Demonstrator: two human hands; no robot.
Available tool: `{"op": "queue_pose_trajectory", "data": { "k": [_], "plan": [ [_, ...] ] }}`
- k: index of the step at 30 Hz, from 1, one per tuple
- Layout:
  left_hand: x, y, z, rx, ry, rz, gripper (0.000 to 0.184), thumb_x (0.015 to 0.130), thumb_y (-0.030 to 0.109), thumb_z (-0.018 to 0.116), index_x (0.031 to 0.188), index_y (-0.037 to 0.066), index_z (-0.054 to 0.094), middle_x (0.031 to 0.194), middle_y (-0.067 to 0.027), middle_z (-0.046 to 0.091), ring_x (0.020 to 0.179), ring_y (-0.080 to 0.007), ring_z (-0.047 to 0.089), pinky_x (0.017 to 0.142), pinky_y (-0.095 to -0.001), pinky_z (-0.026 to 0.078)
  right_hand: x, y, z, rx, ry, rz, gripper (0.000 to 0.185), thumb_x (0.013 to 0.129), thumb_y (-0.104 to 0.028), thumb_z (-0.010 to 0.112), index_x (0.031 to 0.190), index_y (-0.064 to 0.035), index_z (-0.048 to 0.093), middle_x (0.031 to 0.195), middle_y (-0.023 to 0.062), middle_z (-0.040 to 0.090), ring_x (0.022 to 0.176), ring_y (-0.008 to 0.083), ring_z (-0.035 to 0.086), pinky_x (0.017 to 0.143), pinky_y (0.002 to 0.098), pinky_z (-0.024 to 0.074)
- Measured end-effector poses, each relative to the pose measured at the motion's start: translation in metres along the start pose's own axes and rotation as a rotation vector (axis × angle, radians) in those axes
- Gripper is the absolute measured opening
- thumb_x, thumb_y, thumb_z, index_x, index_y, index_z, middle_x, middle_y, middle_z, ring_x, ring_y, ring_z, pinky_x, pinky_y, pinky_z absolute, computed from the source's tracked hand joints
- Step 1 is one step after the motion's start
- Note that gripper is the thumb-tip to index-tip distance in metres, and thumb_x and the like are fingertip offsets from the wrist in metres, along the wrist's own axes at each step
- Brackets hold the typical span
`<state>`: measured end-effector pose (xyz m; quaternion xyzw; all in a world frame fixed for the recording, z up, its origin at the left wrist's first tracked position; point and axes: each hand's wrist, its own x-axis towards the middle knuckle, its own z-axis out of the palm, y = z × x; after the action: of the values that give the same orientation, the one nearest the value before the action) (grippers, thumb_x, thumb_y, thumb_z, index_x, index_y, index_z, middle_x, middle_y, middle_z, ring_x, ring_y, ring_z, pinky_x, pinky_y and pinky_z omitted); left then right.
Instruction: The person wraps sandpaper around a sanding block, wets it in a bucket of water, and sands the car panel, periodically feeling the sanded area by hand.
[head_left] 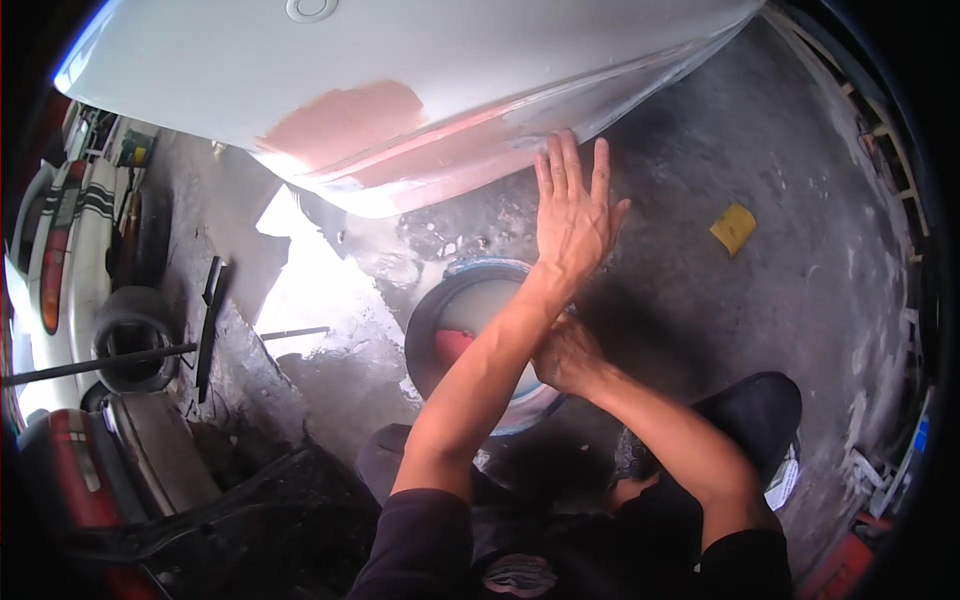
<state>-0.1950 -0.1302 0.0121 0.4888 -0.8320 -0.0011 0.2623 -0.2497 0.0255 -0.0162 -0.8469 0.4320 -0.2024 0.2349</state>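
My left hand [578, 215] is raised with its fingers spread, and the fingertips overlap the lower edge of a pale car body panel [500, 60]. I cannot tell whether they press on it. Patches of pinkish filler [350, 125] show on that panel, with a sanded strip along its edge. Lower down, my right hand [570, 355] is over the right side of a bucket [425, 335], its fingers mostly hidden behind my left forearm. Cloudy water [485, 300] fills the bucket, and a red object [453, 345] lies in it, partly covered by my arm.
On the concrete floor to the right lies a yellow sheet [733, 229], perhaps sandpaper. Along the left are a tyre [137, 340], a black metal bar [209, 325] and car parts with red tail lights [75, 465]. My knee [760, 405] is beside the bucket.
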Motion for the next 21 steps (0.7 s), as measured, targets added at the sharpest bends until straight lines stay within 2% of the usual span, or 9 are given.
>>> {"op": "queue_pose_trajectory", "data": {
  "k": [6,10,12,14,16,17,19,20,21],
  "plan": [
    [-0.041,-0.095,-0.051,0.271,-0.085,-0.133,0.088,0.109,0.045,0.070,0.175,0.000,0.033,0.179,-0.0310,0.033,0.169,-0.0490,0.025,0.139,-0.0634,0.018,-0.010,0.005,0.019,-0.048,0.047,-0.064,0.031,0.101,-0.014,0.058,0.124,0.0000,0.074,0.102,0.0131,0.080,0.097,0.0317,0.079,0.113,0.0500,0.0516],
    [-0.116,-0.127,-0.090,0.137,0.095,-0.568,0.074,0.110,0.037,0.071,0.167,-0.003,0.046,0.173,-0.0304,0.043,0.159,-0.0509,0.042,0.134,-0.0604,0.029,-0.011,0.003,0.019,-0.048,0.028,-0.035,0.030,0.099,-0.014,0.061,0.121,0.0009,0.076,0.099,0.0159,0.081,0.093,0.0337,0.079,0.113,0.0516,0.0531],
    [-0.157,-0.091,-0.106,0.050,0.085,-0.600,0.055,0.109,0.029,0.070,0.155,0.000,0.063,0.156,-0.0338,0.060,0.144,-0.0497,0.059,0.122,-0.0556,0.045,-0.009,0.003,0.014,-0.035,0.071,-0.029,0.028,0.096,-0.012,0.064,0.116,0.0019,0.078,0.097,0.0180,0.082,0.091,0.0350,0.080,0.112,0.0533,0.0551],
    [-0.198,-0.055,-0.100,-0.391,-0.189,-0.780,0.033,0.107,0.020,0.068,0.135,0.003,0.076,0.132,-0.0347,0.072,0.116,-0.0489,0.075,0.101,-0.0538,0.058,-0.007,0.002,0.009,-0.048,-0.105,-0.009,0.024,0.096,-0.017,0.066,0.106,0.0007,0.078,0.093,0.0202,0.081,0.091,0.0368,0.080,0.114,0.0543,0.0538],
    [-0.270,-0.071,-0.033,-0.289,-0.406,-0.592,0.021,0.104,0.015,0.065,0.119,0.005,0.078,0.105,-0.0328,0.074,0.090,-0.0504,0.076,0.084,-0.0546,0.059,-0.004,0.003,0.011,-0.088,-0.151,-0.026,0.022,0.097,-0.018,0.065,0.102,-0.0005,0.077,0.092,0.0206,0.081,0.091,0.0365,0.081,0.113,0.0547,0.0535],
    [-0.287,-0.074,-0.014,-0.276,-0.407,-0.599,0.021,0.104,0.015,0.065,0.119,0.005,0.078,0.105,-0.0328,0.074,0.090,-0.0504,0.076,0.084,-0.0546,0.059,-0.004,0.002,0.013,-0.135,-0.196,-0.029,0.022,0.097,-0.020,0.065,0.098,-0.0017,0.077,0.090,0.0210,0.081,0.091,0.0363,0.081,0.113,0.0551,0.0532],
    [-0.303,-0.075,0.007,-0.370,-0.384,-0.916,0.018,0.105,0.018,0.062,0.099,0.005,0.073,0.085,-0.0231,0.072,0.070,-0.0456,0.071,0.074,-0.0547,0.060,-0.002,0.002,0.013,-0.117,-0.245,-0.031,0.022,0.098,-0.020,0.064,0.098,-0.0027,0.077,0.091,0.0208,0.082,0.091,0.0358,0.081,0.112,0.0552,0.0532],
    [-0.298,-0.074,0.007,-0.361,-0.385,-0.918,0.018,0.105,0.018,0.062,0.099,0.005,0.073,0.085,-0.0231,0.072,0.070,-0.0456,0.071,0.074,-0.0547,0.060,-0.002,0.003,0.012,-0.112,-0.298,-0.024,0.022,0.099,-0.021,0.063,0.097,-0.0037,0.077,0.091,0.0206,0.082,0.091,0.0353,0.082,0.111,0.0553,0.0533],
    [-0.288,-0.075,0.003,-0.746,-0.256,-1.237,0.019,0.107,0.021,0.059,0.096,0.008,0.069,0.081,-0.0161,0.067,0.067,-0.0383,0.067,0.068,-0.0509,0.058,-0.003,0.005,0.012,-0.104,-0.297,-0.030,0.022,0.099,-0.021,0.063,0.097,-0.0037,0.077,0.091,0.0206,0.082,0.091,0.0353,0.082,0.111,0.0553,0.0533]
  ]
}}
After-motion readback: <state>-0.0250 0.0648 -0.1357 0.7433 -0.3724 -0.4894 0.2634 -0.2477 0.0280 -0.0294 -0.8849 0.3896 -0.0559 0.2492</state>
